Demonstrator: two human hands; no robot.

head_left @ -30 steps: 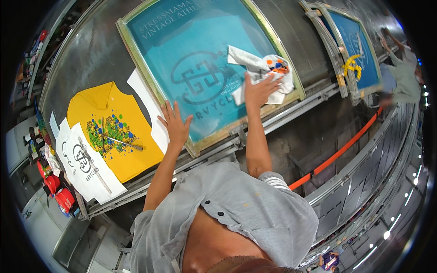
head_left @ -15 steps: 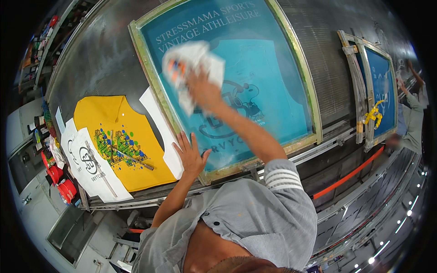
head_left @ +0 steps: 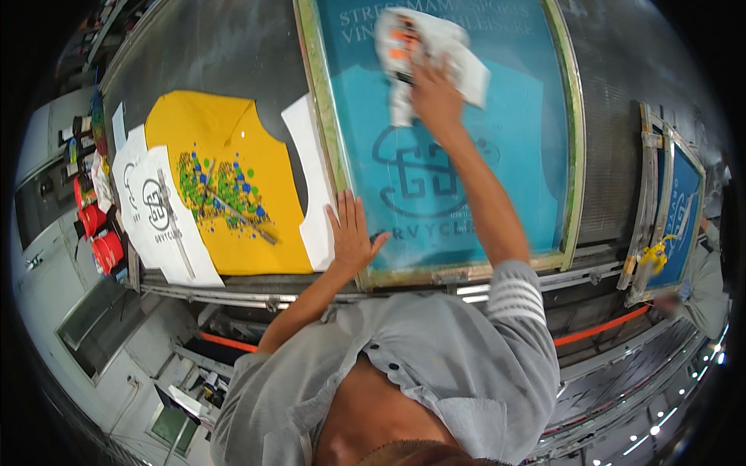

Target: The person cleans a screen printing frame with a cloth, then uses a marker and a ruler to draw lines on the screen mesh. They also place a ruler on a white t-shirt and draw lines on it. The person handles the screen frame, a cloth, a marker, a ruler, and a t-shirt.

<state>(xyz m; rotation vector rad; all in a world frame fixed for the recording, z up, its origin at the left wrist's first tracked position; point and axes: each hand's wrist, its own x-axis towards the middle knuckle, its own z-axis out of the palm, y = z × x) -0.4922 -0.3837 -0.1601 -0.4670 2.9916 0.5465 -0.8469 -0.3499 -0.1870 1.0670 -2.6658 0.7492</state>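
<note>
A silk-screen printing frame (head_left: 576, 155) with blue-green mesh lies on the long table, a dark round emblem and lettering showing in its mesh. My right hand (head_left: 439, 97) presses a crumpled white cloth (head_left: 466, 58) with orange and black print onto the far part of the mesh. Its fingers are bunched into the cloth, partly hidden by it. At the frame's near left edge rests my left hand (head_left: 353, 239), flat with fingers spread and holding nothing. Left of it lie a yellow cut fabric piece (head_left: 276, 167) with a green and blue print and white pieces (head_left: 312, 179) beside it.
Another screen frame (head_left: 676, 202) with a yellow tie (head_left: 657, 255) stands at the right, a person in grey (head_left: 709, 283) near it. A metal rail (head_left: 272, 299) runs along the table's near edge. Red containers (head_left: 107, 252) sit at the far left.
My right hand has wiped the cloth farther away across the mesh, onto the lettering at the far end. The left hand stays by the frame's edge. The whole view has shifted and turned slightly.
</note>
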